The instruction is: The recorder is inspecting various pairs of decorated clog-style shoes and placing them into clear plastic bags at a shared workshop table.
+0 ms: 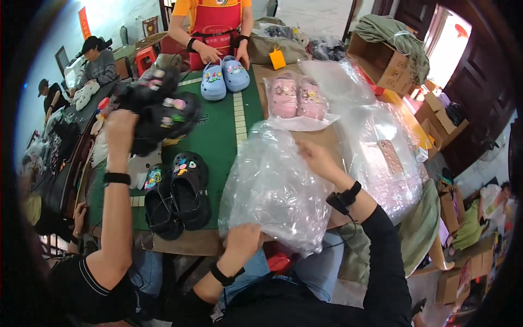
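Note:
A large crumpled clear plastic bag [272, 185] lies in front of me over the table's near edge. My left hand [242, 240] grips its lower edge. My right hand [315, 157] pinches its upper edge near the bag's mouth. To my left, a co-worker's raised hand [120, 128] holds up a pair of black clogs [160, 106] with coloured charms. A second pair of black clogs [182, 193] with charms rests on the green mat [218, 131], just left of the bag.
Pink clogs in a clear bag [297, 98] lie beyond my right hand. A person in a red apron touches blue clogs [223, 79] at the far side. Clear bags [376, 147] pile up at right, with cardboard boxes [381, 62] behind. Other people sit at far left.

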`<action>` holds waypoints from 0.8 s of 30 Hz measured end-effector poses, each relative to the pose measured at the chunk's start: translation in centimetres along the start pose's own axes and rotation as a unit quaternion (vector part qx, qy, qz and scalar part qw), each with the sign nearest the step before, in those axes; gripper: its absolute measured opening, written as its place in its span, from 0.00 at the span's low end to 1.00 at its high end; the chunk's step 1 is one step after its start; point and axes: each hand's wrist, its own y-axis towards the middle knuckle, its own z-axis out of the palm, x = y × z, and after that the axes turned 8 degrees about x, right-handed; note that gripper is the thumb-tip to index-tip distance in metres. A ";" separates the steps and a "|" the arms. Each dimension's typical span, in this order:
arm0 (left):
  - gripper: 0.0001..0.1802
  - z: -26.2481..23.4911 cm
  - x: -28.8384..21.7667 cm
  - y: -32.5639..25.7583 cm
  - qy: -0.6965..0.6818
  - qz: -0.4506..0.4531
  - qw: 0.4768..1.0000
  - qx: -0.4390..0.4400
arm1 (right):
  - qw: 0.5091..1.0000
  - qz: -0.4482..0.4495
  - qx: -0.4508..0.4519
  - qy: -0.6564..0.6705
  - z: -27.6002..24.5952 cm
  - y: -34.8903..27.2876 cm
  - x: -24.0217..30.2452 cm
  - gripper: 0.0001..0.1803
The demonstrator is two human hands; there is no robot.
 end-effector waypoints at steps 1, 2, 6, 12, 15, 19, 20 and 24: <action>0.12 0.1 -0.4 -0.5 -0.014 0.024 0.999 -0.041 | 1.000 -0.026 0.005 0.011 0.5 1.2 1.2 0.27; 0.12 0.1 -0.7 -1.0 -0.025 0.054 0.995 -0.082 | 0.997 -0.061 -0.037 0.006 0.8 2.6 2.5 0.27; 0.22 0.6 -0.5 -0.7 -0.009 0.026 0.997 -0.069 | 0.915 -0.224 -0.123 -0.312 1.3 5.5 6.2 0.32; 0.31 1.3 0.8 -0.6 -0.007 0.033 0.997 -0.067 | 0.880 -0.149 0.320 -0.319 0.4 6.4 8.8 0.24; 0.27 1.6 0.9 -0.8 0.029 0.074 0.993 -0.084 | 0.927 -0.040 0.296 -0.227 -2.2 7.4 10.7 0.16; 0.22 1.6 0.3 -1.1 0.023 0.130 0.978 -0.162 | 0.946 -0.067 0.005 0.316 -4.4 16.3 14.0 0.08; 0.23 1.6 0.1 -1.2 -0.006 0.111 0.984 -0.137 | 0.837 -0.080 -0.106 0.530 -4.0 19.3 14.5 0.07; 0.24 1.1 0.1 -1.2 -0.062 0.104 0.989 -0.080 | 0.774 -0.163 -0.200 0.578 -2.8 26.6 12.7 0.09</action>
